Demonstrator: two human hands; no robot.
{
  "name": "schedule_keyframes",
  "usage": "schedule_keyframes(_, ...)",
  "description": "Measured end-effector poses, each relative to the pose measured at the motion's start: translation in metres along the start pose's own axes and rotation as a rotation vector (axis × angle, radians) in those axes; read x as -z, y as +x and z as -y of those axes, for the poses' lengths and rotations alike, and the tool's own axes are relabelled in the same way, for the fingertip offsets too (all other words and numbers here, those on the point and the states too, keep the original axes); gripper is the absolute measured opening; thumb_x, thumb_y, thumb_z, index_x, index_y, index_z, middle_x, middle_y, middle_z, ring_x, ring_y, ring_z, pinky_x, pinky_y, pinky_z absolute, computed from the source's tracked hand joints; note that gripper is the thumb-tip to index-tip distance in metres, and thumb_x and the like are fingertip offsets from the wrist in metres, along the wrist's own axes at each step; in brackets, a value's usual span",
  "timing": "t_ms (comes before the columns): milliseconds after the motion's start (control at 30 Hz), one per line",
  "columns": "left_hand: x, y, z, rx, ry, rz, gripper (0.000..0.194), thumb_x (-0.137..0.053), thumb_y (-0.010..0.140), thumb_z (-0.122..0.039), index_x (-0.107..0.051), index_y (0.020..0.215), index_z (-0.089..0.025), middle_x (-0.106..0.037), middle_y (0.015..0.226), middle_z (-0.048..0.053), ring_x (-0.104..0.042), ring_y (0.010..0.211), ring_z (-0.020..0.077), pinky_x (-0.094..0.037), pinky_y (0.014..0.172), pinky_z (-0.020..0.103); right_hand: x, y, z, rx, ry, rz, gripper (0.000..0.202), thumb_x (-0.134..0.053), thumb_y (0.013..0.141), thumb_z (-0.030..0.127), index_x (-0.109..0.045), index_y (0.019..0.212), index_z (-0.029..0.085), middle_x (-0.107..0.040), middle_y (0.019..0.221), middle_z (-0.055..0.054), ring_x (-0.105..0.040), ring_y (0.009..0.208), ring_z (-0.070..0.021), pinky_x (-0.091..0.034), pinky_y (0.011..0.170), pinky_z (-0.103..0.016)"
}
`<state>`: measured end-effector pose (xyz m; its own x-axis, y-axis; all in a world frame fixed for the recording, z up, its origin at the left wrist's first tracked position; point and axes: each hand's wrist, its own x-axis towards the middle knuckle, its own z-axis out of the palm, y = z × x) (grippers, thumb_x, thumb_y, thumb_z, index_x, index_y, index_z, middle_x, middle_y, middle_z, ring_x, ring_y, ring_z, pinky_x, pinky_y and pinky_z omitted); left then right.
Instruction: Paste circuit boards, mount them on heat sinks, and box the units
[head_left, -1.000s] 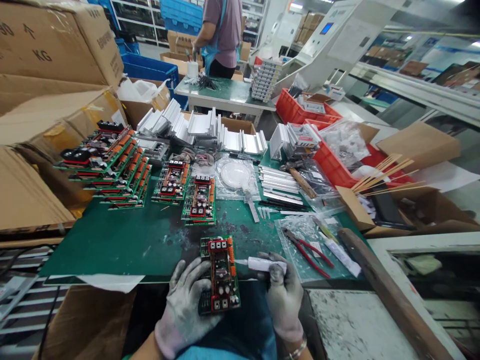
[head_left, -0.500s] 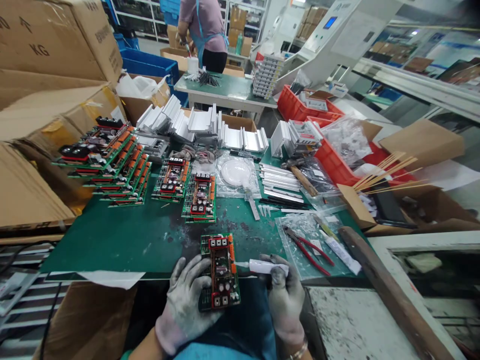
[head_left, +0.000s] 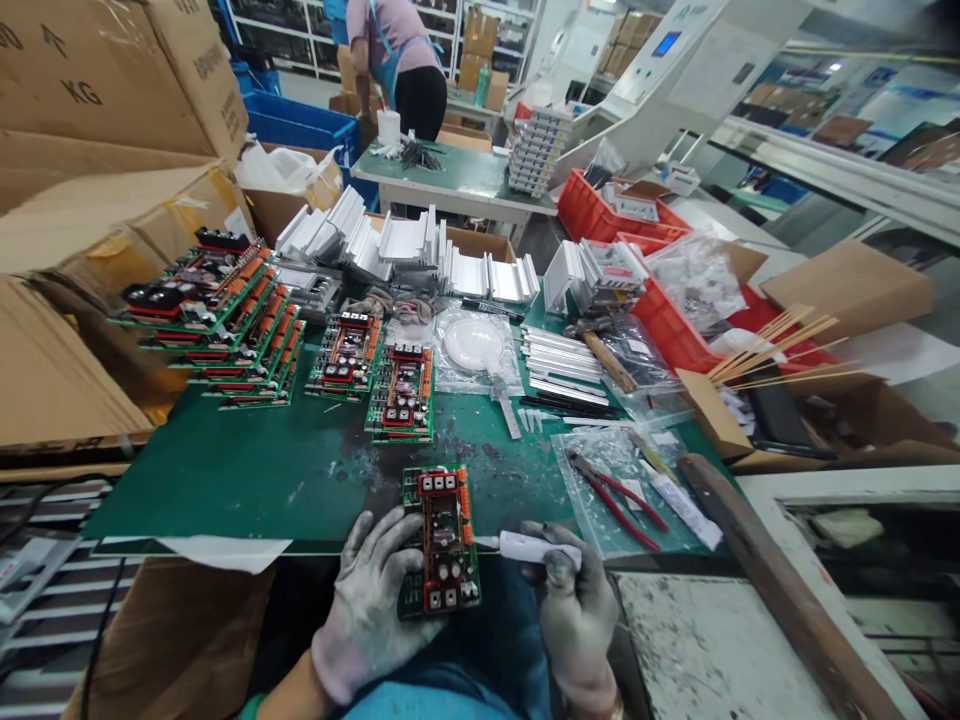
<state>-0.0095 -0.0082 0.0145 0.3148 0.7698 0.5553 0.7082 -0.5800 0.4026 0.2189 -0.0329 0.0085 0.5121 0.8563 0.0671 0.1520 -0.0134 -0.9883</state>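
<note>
My gloved left hand (head_left: 379, 598) grips a circuit board (head_left: 448, 540) by its left side, at the front edge of the green table. The board has orange connectors along its right side and red-framed blocks at both ends. In my gloved right hand (head_left: 574, 600) is a white glue tube (head_left: 538, 549), held between thumb and fingers. Its thin nozzle points left and ends close beside the board's right edge; whether they touch I cannot tell. Beyond the board lie two other boards, a nearer one (head_left: 403, 392) and a farther one (head_left: 345, 355).
A stack of circuit boards (head_left: 225, 320) stands at the left. Silver heat sinks (head_left: 409, 245) line the back. Red-handled pliers (head_left: 619, 505) lie on a plastic bag at right, near a wooden bar (head_left: 780, 570). Behind the table, a person (head_left: 397, 60) leans over.
My right hand and the glue tube have shifted slightly right and down. The left hand still holds the board. In the background, the person has bent lower.
</note>
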Motion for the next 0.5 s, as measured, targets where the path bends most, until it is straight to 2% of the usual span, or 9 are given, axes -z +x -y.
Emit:
schedule_keyframes(200,0.000,0.000,0.000,-0.017,0.017,0.026,0.033,-0.069,0.076,-0.037,-0.054,0.101,-0.022,-0.066,0.122,0.011,-0.055,0.125,0.0275,-0.021,0.120,0.045,0.002,-0.002,0.005,0.064,-0.018,0.035,0.029,-0.060,0.090,0.045,-0.070,0.097,0.019,-0.078,0.091,-0.011,-0.070,0.053,-0.0179,-0.057,0.047,-0.027)
schedule_keyframes(300,0.002,0.001,-0.001,-0.022,0.019,0.037,0.034,-0.070,0.074,-0.036,-0.054,0.101,-0.022,-0.066,0.122,0.011,-0.055,0.125,0.0268,-0.019,0.121,0.044,0.005,-0.003,0.007,0.132,-0.073,0.047,0.028,-0.063,0.087,0.046,-0.071,0.096,0.021,-0.079,0.091,-0.009,-0.073,0.062,-0.0199,-0.059,0.052,-0.026)
schedule_keyframes(400,0.003,0.002,-0.002,-0.003,0.001,0.000,0.034,-0.070,0.074,-0.036,-0.056,0.101,-0.022,-0.067,0.120,0.009,-0.056,0.123,0.0265,-0.022,0.120,0.045,0.007,0.000,0.007,0.073,-0.053,-0.052,0.033,-0.068,0.082,0.050,-0.071,0.093,0.019,-0.078,0.087,-0.010,-0.072,0.062,-0.0206,-0.059,0.052,-0.026)
schedule_keyframes(500,0.004,0.006,-0.004,-0.073,0.003,-0.050,0.033,-0.068,0.078,-0.035,-0.060,0.108,-0.024,-0.070,0.115,0.005,-0.058,0.120,0.0241,-0.028,0.118,0.045,0.002,0.007,0.011,-0.090,0.163,-0.209,0.038,-0.072,0.078,0.052,-0.068,0.095,0.018,-0.077,0.080,-0.007,-0.067,0.056,-0.0167,-0.056,0.050,-0.025)
